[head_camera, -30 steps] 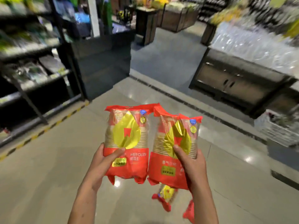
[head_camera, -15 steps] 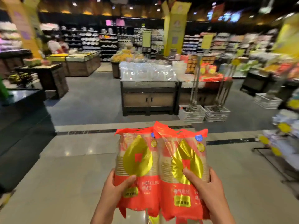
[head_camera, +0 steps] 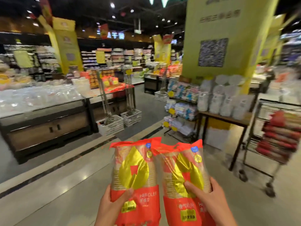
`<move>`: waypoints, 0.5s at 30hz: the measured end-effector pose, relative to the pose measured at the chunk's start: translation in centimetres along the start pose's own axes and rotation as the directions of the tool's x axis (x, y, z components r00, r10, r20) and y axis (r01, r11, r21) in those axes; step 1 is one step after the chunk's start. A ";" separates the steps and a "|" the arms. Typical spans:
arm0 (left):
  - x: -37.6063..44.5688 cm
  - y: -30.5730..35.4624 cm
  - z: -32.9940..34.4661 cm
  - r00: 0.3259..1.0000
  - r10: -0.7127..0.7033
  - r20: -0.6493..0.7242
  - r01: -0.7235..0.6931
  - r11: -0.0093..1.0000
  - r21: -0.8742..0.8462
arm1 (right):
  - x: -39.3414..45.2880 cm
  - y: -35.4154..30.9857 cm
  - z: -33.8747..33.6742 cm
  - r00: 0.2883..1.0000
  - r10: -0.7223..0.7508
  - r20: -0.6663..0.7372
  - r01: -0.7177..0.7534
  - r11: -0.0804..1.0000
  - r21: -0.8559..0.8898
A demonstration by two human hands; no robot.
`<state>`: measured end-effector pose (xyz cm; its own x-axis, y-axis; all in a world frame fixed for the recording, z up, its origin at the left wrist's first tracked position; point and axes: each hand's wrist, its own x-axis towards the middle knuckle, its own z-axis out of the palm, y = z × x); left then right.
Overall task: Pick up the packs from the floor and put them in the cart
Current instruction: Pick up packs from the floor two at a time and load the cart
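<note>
I hold two red packs with gold leaf prints upright, side by side, low in the middle of the head view. My left hand [head_camera: 110, 206] grips the left pack [head_camera: 135, 173] at its lower part. My right hand [head_camera: 211, 203] grips the right pack [head_camera: 182, 176] the same way. The two packs touch at their inner edges. A wire cart [head_camera: 267, 115] on castors stands at the right edge, with several red packs [head_camera: 278, 137] stacked in it. The view is motion-blurred.
A dark display counter [head_camera: 45, 126] with clear plastic goods runs along the left. White crates [head_camera: 112, 124] with tall poles stand beside it. A rack of packaged goods [head_camera: 180, 108] and a wooden table [head_camera: 228, 119] stand between me and the yellow pillar [head_camera: 228, 38].
The view has swung to the right: the counter has slid left, and the pillar, table and cart have come into sight. Both hands keep their packs, now lower in the view.
</note>
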<state>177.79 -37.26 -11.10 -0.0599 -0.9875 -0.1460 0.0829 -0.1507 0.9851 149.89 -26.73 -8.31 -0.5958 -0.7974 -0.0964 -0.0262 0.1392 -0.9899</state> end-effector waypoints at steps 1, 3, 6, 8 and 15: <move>0.1 -0.3 2.5 1.000 0.000 0.032 0.000 1.000 0.000 | 0.5 0.2 -2.2 0.999 0.003 -0.036 -0.003 1.000 0.006; -0.1 -0.9 7.8 0.994 -0.002 0.107 0.003 1.000 -0.012 | 1.4 0.2 -6.8 0.994 0.013 -0.113 -0.009 1.000 0.029; -0.9 -2.1 15.9 0.976 -0.010 0.218 0.015 1.000 -0.021 | 2.5 0.1 -13.5 0.976 0.010 -0.218 0.004 0.998 0.060; -1.5 -3.1 20.9 0.958 -0.019 0.286 0.025 1.000 -0.018 | 3.0 0.5 -17.9 0.963 0.011 -0.268 0.011 0.997 0.079; -3.3 -6.2 35.9 0.875 -0.063 0.479 0.057 0.998 0.028 | 4.6 4.1 -30.7 0.894 0.068 -0.444 -0.005 0.990 0.143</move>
<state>141.71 -31.42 -13.46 -0.5343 -0.8325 -0.1466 0.0518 -0.2053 0.9773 122.41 -11.86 -9.67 -0.8902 -0.4426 -0.1077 0.0917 0.0574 -0.9941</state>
